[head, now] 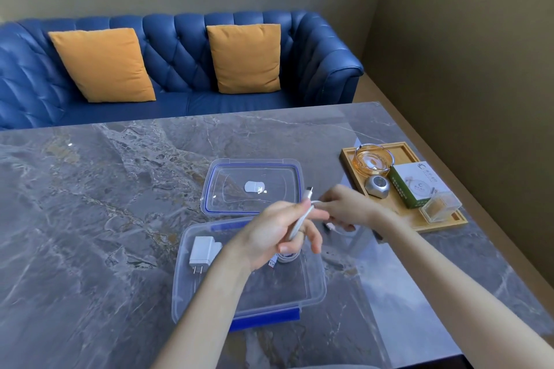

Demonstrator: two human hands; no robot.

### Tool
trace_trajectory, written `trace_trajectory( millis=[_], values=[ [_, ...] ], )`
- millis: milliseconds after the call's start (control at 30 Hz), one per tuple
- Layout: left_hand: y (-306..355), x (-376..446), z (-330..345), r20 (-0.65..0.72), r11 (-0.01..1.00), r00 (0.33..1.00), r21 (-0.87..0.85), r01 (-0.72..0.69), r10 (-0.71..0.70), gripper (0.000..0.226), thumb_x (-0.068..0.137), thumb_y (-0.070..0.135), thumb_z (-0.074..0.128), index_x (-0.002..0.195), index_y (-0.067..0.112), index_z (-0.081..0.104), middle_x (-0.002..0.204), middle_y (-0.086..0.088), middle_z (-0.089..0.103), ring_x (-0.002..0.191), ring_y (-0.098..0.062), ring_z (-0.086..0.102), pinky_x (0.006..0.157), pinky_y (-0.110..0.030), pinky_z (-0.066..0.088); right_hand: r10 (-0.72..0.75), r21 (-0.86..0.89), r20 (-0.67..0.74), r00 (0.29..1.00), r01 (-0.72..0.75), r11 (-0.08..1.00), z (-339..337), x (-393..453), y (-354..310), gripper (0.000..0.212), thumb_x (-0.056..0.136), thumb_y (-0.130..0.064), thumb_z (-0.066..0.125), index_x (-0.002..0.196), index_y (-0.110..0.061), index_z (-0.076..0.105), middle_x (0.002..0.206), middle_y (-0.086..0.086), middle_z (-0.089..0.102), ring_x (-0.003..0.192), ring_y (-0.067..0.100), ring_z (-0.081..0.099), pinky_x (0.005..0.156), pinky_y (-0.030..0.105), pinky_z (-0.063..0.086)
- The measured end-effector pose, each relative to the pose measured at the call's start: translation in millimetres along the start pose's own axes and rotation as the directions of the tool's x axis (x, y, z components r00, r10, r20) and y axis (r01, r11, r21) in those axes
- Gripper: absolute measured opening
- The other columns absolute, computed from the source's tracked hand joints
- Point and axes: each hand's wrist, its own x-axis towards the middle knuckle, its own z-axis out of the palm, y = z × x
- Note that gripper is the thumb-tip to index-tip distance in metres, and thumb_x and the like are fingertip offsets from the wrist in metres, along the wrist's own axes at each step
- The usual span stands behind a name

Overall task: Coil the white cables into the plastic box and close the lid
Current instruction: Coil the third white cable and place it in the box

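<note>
Left hand [278,234]: grips thin white cable [301,220] above open clear plastic box [186,287] on grey marble counter [90,204].
Right hand [347,207]: pinches the cable's other part.
Lid [251,186]: clear, blue-rimmed, flat behind box.
White charger plug [204,252]: inside box.

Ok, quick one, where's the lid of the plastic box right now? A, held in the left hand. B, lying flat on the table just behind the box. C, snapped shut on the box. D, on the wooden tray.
B: the clear lid lies flat on the marble table just beyond the open plastic box, untouched by either hand.
</note>
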Motion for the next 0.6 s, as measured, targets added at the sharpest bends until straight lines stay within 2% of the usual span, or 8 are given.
trace_trajectory(
  millis=[100,200,267,333,400,467,533,600],
  values=[
    [-15,7,1,-0.121,0.996,0.989,0.013,0.083,-0.081,0.045,0.099,0.032,0.026,0.116,-0.003,0.049,0.051,-0.002,0.066,0.030,-0.005,0.026,0.059,-0.026,0.023,-0.047,-0.005,-0.048,0.998,0.047,0.999,-11,-6,-16,0.035,0.080,-0.031,0.064,0.054,-0.010,0.053,0.038,-0.007,0.037,0.038,0.013,0.028,0.036,0.021,0.027],
    [-23,19,2,-0.271,0.996,0.959,-0.067,0.063,-0.078,0.038,0.099,0.029,0.027,0.096,0.004,0.055,0.056,-0.006,0.067,0.029,-0.006,0.028,0.041,-0.015,0.021,-0.095,0.015,-0.057,0.994,0.096,0.995,-6,-16,-27,0.035,0.088,-0.036,0.054,0.066,-0.010,0.063,0.042,-0.008,0.039,0.035,0.007,0.033,0.035,0.014,0.026],
    [-29,28,3,-0.378,0.988,0.923,-0.151,0.021,-0.078,0.036,0.099,0.028,0.028,0.090,0.008,0.057,0.063,-0.007,0.067,0.031,-0.006,0.035,0.035,-0.014,0.027,-0.138,0.049,-0.083,0.987,0.142,0.989,4,-21,-32,0.035,0.094,-0.030,0.046,0.065,-0.014,0.057,0.048,-0.007,0.043,0.037,0.003,0.039,0.038,0.009,0.028],
    [-31,34,2,-0.441,0.955,0.892,-0.296,-0.035,-0.104,0.035,0.099,0.030,0.027,0.099,0.011,0.057,0.062,0.002,0.067,0.041,-0.006,0.047,0.041,-0.016,0.035,-0.182,0.089,-0.084,0.980,0.189,0.978,16,-29,-34,0.035,0.097,-0.023,0.041,0.064,-0.015,0.052,0.047,-0.009,0.044,0.039,0.002,0.039,0.043,0.011,0.030],
    [-29,39,-5,-0.442,0.894,0.890,-0.436,-0.108,-0.108,0.036,0.100,0.032,0.022,0.118,0.012,0.047,0.061,0.005,0.071,0.047,-0.008,0.055,0.044,-0.018,0.040,-0.203,0.143,-0.002,0.979,0.201,0.969,27,-38,-34,0.034,0.098,-0.018,0.038,0.069,-0.010,0.054,0.039,-0.009,0.046,0.036,0.001,0.037,0.043,0.010,0.030],
    [-22,40,-15,-0.444,0.844,0.893,-0.504,-0.184,-0.071,0.047,0.100,0.032,0.020,0.127,0.002,0.042,0.056,0.003,0.071,0.044,-0.006,0.058,0.042,-0.016,0.042,-0.210,0.095,0.083,0.974,0.202,0.975,36,-44,-30,0.032,0.098,-0.019,0.036,0.075,-0.008,0.056,0.042,-0.009,0.044,0.037,0.001,0.038,0.044,0.010,0.031],
    [-15,37,-20,-0.427,0.830,0.904,-0.510,-0.226,-0.016,0.052,0.100,0.031,0.021,0.129,-0.006,0.042,0.049,0.003,0.066,0.038,-0.005,0.053,0.040,-0.014,0.040,-0.227,-0.005,0.086,0.970,0.228,0.974,40,-45,-24,0.032,0.099,-0.024,0.034,0.077,-0.013,0.056,0.052,-0.010,0.042,0.041,-0.002,0.042,0.048,0.010,0.034],
    [-6,32,-18,-0.364,0.821,0.931,-0.523,-0.228,0.027,0.052,0.099,0.031,0.022,0.127,-0.007,0.043,0.044,0.006,0.058,0.034,-0.004,0.045,0.039,-0.013,0.037,-0.205,-0.011,0.113,0.972,0.207,0.978,41,-40,-18,0.036,0.099,-0.032,0.034,0.074,-0.018,0.056,0.054,-0.010,0.042,0.041,-0.002,0.044,0.049,0.008,0.034]
  ],
)
